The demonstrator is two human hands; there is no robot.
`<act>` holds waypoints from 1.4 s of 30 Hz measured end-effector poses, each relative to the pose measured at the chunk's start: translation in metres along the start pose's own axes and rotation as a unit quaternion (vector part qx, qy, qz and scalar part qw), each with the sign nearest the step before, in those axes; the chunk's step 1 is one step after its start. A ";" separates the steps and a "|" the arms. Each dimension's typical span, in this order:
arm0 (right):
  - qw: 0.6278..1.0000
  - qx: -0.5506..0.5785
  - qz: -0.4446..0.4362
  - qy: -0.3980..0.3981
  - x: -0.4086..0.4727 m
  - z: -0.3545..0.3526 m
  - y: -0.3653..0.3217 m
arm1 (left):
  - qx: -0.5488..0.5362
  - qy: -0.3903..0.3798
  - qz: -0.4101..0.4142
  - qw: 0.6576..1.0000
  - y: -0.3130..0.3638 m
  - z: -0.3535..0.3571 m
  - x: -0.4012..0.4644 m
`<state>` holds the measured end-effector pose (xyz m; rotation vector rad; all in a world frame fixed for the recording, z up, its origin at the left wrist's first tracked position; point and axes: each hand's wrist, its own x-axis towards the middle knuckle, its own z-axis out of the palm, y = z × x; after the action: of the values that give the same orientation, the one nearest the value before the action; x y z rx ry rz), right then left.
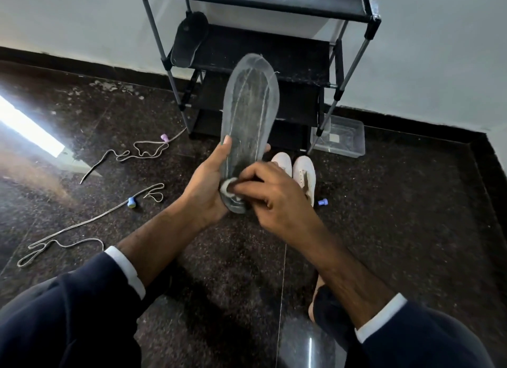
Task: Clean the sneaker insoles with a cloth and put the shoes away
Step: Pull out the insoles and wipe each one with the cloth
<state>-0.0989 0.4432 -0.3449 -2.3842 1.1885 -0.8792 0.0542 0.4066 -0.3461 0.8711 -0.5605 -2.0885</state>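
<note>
A: Insole (pixel 248 112) — held up over the floor (pixel 397 216), in front of the rack (pixel 274 55). Left hand (pixel 208 181) grips it from behind near the heel: thumb on the left edge, fingertips just showing past the right edge. Right hand (pixel 270 192) pinches a small cloth (pixel 227 185) and presses it on the heel end.

B: Orientation?

A: Long axis runs near vertical in view, heel down at the hands, toe up and away toward the rack, tipped slightly right. The grey face with two lengthwise seams looks at the camera.

B: How to wipe it well, in your judgement?

A: Keep the left hold firm so the sole does not flex away. Stroke heel to toe along the seams, overlapping passes, since the toe end looks unsupported and could bend. Turn the cloth to a fresh patch once it soils.

B: Beyond the hands?

A: Two white shoes (pixel 297 170) side by side on the floor, toes toward the rack. A second insole (pixel 189 38) leans on a rack shelf. Laces (pixel 90 222) lie loose to the left.
</note>
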 end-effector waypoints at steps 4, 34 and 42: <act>0.996 0.048 -0.029 -0.069 -0.002 -0.008 0.005 | -0.040 0.011 0.064 0.997 0.007 -0.008 0.001; 0.764 0.550 0.297 0.157 0.030 -0.024 -0.003 | 0.162 0.029 0.133 0.977 0.004 -0.011 -0.005; 0.837 0.423 0.341 0.066 0.059 -0.036 -0.019 | 0.264 0.102 0.212 0.935 0.037 -0.020 -0.007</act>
<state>-0.0843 0.4062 -0.2850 -1.0965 1.2094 -1.0164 0.0909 0.3885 -0.3327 1.1308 -1.1174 -1.4505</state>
